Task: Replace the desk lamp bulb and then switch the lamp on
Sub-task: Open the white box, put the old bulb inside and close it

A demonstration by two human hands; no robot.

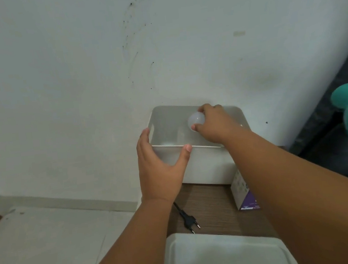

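Head view, 1 item w/ handling note. Desk [215, 209]: carries white bin [204, 167] at wall. Step (prob.): bring bulb over bin rim; lift straight, no squeeze. L hand [161, 165]: spread, grips nothing, braces bin's near-left corner. R hand [215, 123]: fingers [206, 108] curled round bulb [195, 120], inside bin, rear. Bulb: small frosted white globe, base hidden.

Box interior: the left half of the white box [169, 132] is free; the right grip [213, 123] and the bulb [196, 119] it holds fill the right half.
Box near-left corner: blocked by the left grip [159, 165] resting against it.
Behind box: the wall [97, 64] closes off the far rim.
Table strip: the table [214, 200] between box and white lid [224, 255] is passable, apart from the black plug [191, 219].
Right side: the carton [243, 195] stands just beside the box.
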